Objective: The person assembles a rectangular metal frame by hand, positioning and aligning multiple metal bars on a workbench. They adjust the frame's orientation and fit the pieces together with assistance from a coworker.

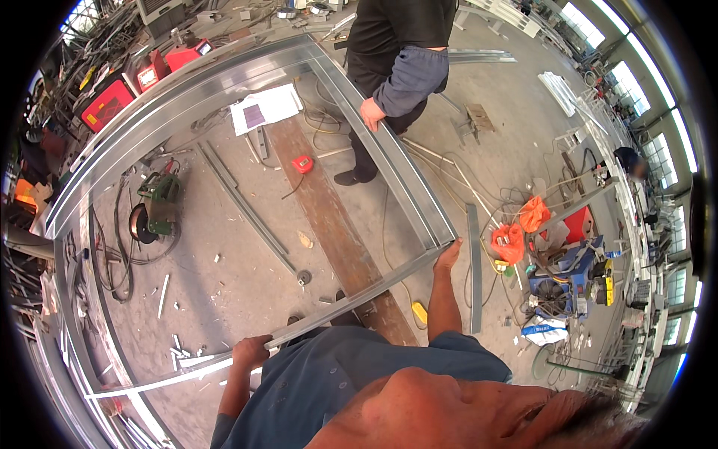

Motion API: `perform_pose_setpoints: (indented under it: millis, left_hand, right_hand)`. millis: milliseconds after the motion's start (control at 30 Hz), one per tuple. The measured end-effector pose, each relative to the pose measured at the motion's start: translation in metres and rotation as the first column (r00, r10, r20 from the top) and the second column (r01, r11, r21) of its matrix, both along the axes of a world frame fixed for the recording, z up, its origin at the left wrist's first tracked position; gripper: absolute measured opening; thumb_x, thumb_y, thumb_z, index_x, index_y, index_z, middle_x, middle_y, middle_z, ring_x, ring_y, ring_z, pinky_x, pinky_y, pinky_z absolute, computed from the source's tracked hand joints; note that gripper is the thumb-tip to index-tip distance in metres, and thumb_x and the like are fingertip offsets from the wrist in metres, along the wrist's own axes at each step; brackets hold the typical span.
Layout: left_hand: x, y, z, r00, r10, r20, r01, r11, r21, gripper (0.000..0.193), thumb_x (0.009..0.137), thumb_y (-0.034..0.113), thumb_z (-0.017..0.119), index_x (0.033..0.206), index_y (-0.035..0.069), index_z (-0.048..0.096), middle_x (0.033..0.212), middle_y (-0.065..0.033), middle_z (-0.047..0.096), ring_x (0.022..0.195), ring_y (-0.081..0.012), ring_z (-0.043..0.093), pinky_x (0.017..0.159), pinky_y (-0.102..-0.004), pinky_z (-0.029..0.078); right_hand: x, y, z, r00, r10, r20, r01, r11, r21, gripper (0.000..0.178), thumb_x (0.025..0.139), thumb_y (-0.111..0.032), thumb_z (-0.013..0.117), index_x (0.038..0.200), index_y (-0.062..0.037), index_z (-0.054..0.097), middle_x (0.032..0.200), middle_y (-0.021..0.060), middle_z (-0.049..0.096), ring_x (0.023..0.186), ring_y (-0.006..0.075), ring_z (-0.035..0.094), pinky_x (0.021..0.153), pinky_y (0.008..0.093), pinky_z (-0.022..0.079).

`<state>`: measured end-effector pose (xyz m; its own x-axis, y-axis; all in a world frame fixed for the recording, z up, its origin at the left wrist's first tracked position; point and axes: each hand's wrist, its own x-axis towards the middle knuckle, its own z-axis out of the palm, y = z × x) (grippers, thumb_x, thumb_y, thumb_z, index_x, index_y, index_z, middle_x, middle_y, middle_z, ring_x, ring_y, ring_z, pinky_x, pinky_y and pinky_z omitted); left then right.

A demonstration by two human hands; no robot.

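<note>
A large rectangular frame of shiny metal profile (402, 188) is held up off the floor in front of me. My left hand (252, 352) is closed around its near rail (359, 298), to the left of my body. At the near right corner, my right hand (449, 256) grips the frame from outside; its fingers are partly hidden. Across from me stands a co-worker in dark clothes (400, 45), with one hand (372, 114) resting on the right side rail. The frame's left end reaches other metal lengths (97, 299).
Inside the frame's outline, a brown board (318, 202), a red tape measure (302, 164), white paper sheets (278, 107) and a green wire-spool machine (157, 206) lie below. Cables, orange bags (508, 243) and a blue machine (565, 277) are at right. Red machines (108, 101) stand far left.
</note>
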<state>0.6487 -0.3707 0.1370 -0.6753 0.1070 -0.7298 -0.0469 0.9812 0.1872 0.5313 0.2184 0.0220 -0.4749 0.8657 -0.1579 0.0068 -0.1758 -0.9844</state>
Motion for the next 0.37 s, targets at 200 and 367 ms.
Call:
perform_pose_setpoints:
  millis: [200,367]
  left_hand:
    - [-0.004,0.004,0.006,0.999,0.006,0.037,-0.005,1.0,-0.025,0.048,0.077,0.021,0.057,0.123,0.033,0.062,0.106,-0.0112,0.069,0.1,-0.0311,0.065,0.084,-0.043,0.052]
    - [0.0,-0.003,-0.006,1.0,-0.008,0.012,0.008,1.0,0.0,0.05,0.077,0.021,0.057,0.126,0.033,0.06,0.111,-0.011,0.068,0.102,-0.0307,0.065,0.089,-0.041,0.052]
  right_hand:
    - [0.0,0.006,-0.009,0.998,-0.039,0.045,0.036,0.996,0.076,0.071,0.099,-0.052,0.033,0.133,0.0085,0.046,0.13,0.0177,0.053,0.118,0.0267,0.05,0.104,0.0351,0.034]
    - [0.0,0.012,-0.015,0.988,0.107,-0.108,-0.113,0.993,-0.045,0.073,0.098,-0.054,0.034,0.135,0.0085,0.045,0.133,0.0196,0.052,0.121,0.0262,0.049,0.107,0.0352,0.032]
